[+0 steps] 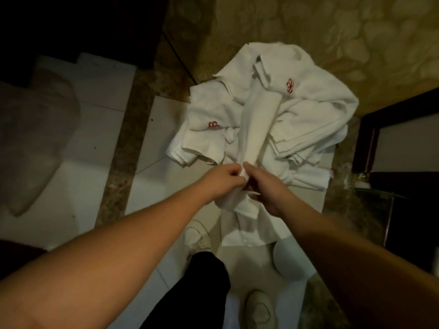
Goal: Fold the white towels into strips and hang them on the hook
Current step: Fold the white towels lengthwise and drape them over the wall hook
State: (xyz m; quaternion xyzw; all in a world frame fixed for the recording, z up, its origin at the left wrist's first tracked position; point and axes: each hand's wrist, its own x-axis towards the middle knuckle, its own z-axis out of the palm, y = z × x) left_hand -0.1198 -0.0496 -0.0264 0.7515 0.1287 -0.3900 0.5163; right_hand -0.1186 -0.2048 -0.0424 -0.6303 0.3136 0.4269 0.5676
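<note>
A white towel folded into a long strip (257, 129) runs away from me over a heap of white towels (316, 108) lying on the floor. My left hand (219, 180) pinches the strip's near end from the left. My right hand (266, 186) grips the same end from the right, so the two hands almost touch. More white cloth (244, 224) hangs below my hands. Two towels in the heap show red embroidered marks. No hook is in view.
The towel heap sits on a pale tiled floor (152, 172) with brown marble bands. A dark door frame (370, 143) stands at the right. My shoes (197, 236) and a dark trouser leg are below my hands. A pale mat (31, 143) lies at the left.
</note>
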